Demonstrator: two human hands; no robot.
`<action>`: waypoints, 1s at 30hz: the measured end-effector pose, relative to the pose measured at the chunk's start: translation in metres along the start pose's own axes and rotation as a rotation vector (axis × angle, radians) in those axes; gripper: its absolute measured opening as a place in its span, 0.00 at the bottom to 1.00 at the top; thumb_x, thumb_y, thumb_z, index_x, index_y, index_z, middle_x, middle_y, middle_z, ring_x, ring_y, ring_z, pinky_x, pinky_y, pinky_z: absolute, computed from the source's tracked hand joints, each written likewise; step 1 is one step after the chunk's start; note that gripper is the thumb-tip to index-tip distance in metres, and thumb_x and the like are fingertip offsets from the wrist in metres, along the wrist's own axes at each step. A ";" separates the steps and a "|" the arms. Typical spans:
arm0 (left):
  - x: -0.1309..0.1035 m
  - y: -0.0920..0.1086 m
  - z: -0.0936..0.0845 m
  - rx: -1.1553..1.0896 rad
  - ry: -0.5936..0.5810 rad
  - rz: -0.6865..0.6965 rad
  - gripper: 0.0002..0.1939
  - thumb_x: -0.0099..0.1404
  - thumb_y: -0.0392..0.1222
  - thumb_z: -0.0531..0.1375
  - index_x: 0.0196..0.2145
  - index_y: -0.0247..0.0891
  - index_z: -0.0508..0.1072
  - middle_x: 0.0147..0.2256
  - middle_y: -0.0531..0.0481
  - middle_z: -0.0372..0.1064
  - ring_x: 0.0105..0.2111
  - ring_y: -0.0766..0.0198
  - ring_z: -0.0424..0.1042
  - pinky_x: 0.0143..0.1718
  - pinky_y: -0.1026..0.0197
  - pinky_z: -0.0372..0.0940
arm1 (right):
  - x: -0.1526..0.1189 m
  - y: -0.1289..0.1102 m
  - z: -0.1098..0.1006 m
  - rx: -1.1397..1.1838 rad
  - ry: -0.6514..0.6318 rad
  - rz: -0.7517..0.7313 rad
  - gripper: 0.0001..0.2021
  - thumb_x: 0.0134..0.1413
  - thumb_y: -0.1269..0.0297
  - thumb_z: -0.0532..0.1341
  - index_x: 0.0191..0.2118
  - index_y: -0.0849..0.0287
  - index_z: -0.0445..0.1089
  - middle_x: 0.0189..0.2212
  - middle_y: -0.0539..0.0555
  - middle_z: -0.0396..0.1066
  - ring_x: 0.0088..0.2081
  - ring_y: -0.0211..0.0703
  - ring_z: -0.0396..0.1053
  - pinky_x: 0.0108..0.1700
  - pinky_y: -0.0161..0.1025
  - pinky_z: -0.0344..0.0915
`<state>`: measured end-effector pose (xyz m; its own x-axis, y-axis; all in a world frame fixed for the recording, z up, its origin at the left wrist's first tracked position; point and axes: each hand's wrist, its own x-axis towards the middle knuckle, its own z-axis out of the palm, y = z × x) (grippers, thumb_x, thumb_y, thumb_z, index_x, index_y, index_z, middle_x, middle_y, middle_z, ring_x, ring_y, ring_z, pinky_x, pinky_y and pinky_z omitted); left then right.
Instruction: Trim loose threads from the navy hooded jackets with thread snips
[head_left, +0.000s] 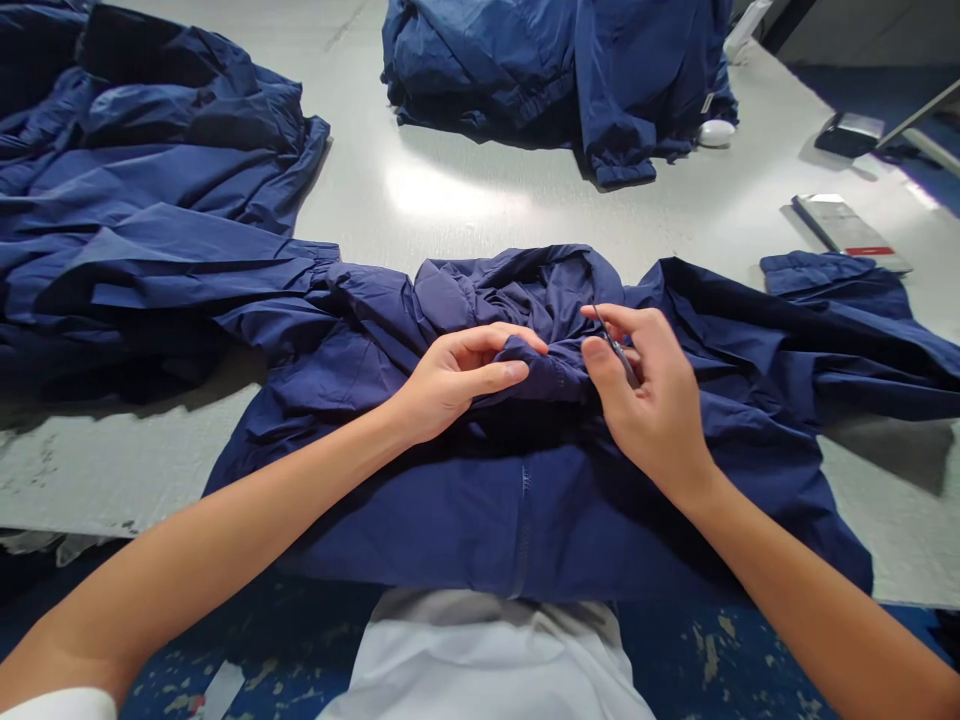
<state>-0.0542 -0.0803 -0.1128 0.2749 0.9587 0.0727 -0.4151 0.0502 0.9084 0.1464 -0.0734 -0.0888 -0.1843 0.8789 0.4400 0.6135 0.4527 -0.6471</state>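
A navy blue jacket (450, 520) lies spread in front of me, its sleeves out to both sides and its lower part hanging over the table's near edge. Near the gathered hood or collar, my left hand (469, 378) pinches a fold of the fabric between thumb and fingers. Just to its right, my right hand (649, 390) holds small dark thread snips (619, 350), their tips pointing up and away from me. The right thumb is close to the same gathered cloth. A zipper or seam line runs down the jacket's middle.
More navy garments are heaped on the pale table (360, 180) at the left (187, 130) and at the back (510, 70). Toward the right lie a white rounded object (716, 133), a dark box-like object (849, 134) and a flat case with a red stripe (851, 232).
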 end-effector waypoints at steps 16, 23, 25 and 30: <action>0.002 0.001 -0.005 0.105 -0.044 0.112 0.08 0.59 0.39 0.68 0.38 0.40 0.82 0.46 0.47 0.72 0.46 0.61 0.70 0.47 0.60 0.66 | -0.011 -0.007 -0.006 -0.340 0.042 -0.427 0.19 0.59 0.66 0.64 0.56 0.50 0.71 0.38 0.55 0.75 0.33 0.42 0.73 0.31 0.36 0.68; 0.002 0.001 -0.006 0.072 -0.054 0.114 0.07 0.58 0.38 0.69 0.36 0.41 0.82 0.45 0.47 0.73 0.46 0.61 0.71 0.46 0.61 0.67 | -0.012 -0.011 -0.007 -0.352 0.043 -0.437 0.22 0.58 0.67 0.64 0.58 0.48 0.69 0.39 0.54 0.75 0.30 0.39 0.72 0.28 0.35 0.67; 0.002 0.001 -0.005 0.064 -0.046 0.105 0.06 0.58 0.38 0.69 0.36 0.41 0.82 0.45 0.47 0.73 0.46 0.60 0.71 0.46 0.60 0.67 | -0.012 -0.011 -0.006 -0.351 0.041 -0.436 0.23 0.58 0.68 0.64 0.59 0.48 0.69 0.39 0.54 0.75 0.30 0.40 0.72 0.29 0.36 0.68; 0.002 0.001 -0.005 0.053 -0.032 0.080 0.07 0.57 0.40 0.69 0.35 0.40 0.82 0.46 0.46 0.73 0.46 0.59 0.71 0.46 0.59 0.67 | -0.012 -0.010 -0.005 -0.373 0.043 -0.416 0.21 0.59 0.66 0.63 0.58 0.49 0.69 0.39 0.55 0.75 0.32 0.42 0.74 0.32 0.37 0.70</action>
<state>-0.0585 -0.0773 -0.1142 0.2703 0.9497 0.1580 -0.3908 -0.0418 0.9195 0.1462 -0.0894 -0.0851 -0.4421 0.6271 0.6412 0.7276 0.6689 -0.1525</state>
